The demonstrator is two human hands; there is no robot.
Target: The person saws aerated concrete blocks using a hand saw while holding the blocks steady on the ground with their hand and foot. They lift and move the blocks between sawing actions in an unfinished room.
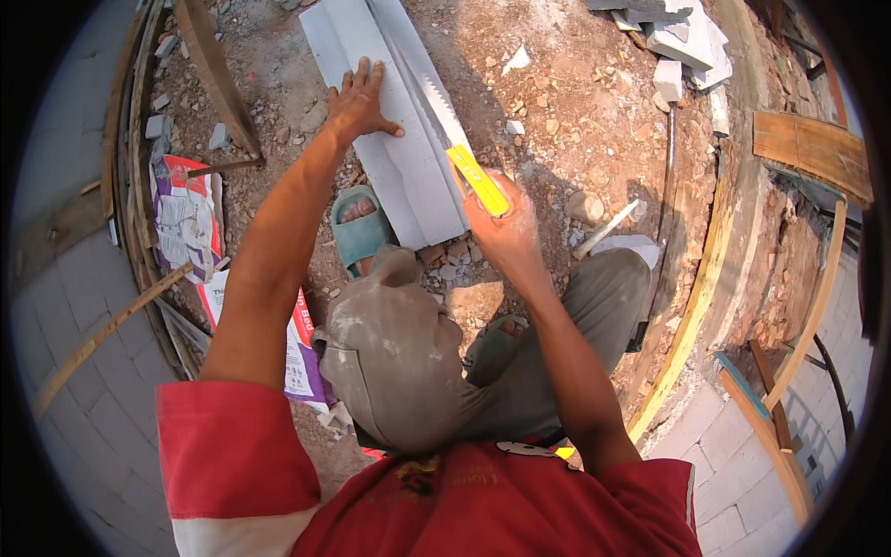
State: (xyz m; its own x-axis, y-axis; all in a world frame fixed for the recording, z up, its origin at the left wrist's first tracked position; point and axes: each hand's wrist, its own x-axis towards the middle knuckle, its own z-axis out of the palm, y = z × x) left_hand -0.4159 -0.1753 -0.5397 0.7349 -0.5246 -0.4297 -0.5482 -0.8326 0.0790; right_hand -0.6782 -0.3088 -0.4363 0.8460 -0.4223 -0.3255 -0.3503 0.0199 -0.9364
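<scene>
A long pale grey lightweight block [413, 190] lies on the ground in front of me, pointing away and slightly left. A lengthwise line or step runs along its upper face. My left hand [360, 104] rests flat on the block with its fingers spread. My right hand [509, 227] is wrapped round the yellow handle of a handsaw [478, 182]. The saw's toothed blade reaches away from me along the right side of the block. Whether the blade sits in a cut or only beside the block, I cannot tell.
My sandalled foot [360, 227] stands close to the block's left edge. Rubble covers the reddish ground [557, 102]. Torn printed bags [190, 218] and a wooden post [218, 79] are on the left. Broken blocks [691, 42] lie at the far right, near wooden boards [812, 148].
</scene>
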